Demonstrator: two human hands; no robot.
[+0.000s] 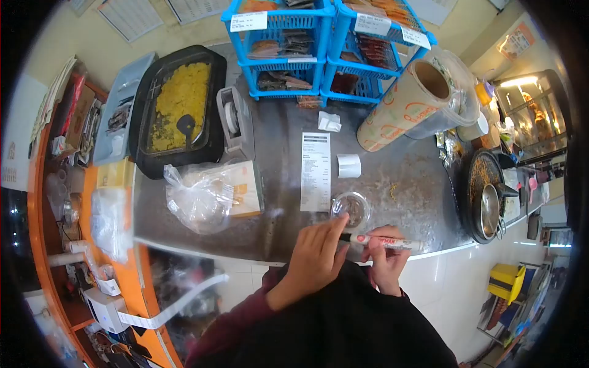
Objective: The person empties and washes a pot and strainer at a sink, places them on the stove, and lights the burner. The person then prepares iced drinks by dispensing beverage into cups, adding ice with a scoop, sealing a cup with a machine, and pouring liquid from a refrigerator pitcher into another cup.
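Note:
My right hand point(386, 260) grips a white marker point(399, 243) with red lettering, held level over the counter's near edge. The marker's black cap point(346, 237) points left and lies between the thumb and fingers of my left hand point(314, 254), whose index finger stretches forward. Just beyond that fingertip stands a small round clear plastic container point(359, 211). A long printed receipt point(315, 172) lies flat behind it to the left. Near the receipt is a small white paper slip point(349, 165), curled a little.
Plastic-bagged goods point(199, 202) and a tape dispenser point(236, 122) are on the left, beside a black tray of yellow food point(144, 116). Blue tiered baskets point(282, 61) and a large film roll point(392, 113) stand at the back. A dark pan point(469, 202) sits right.

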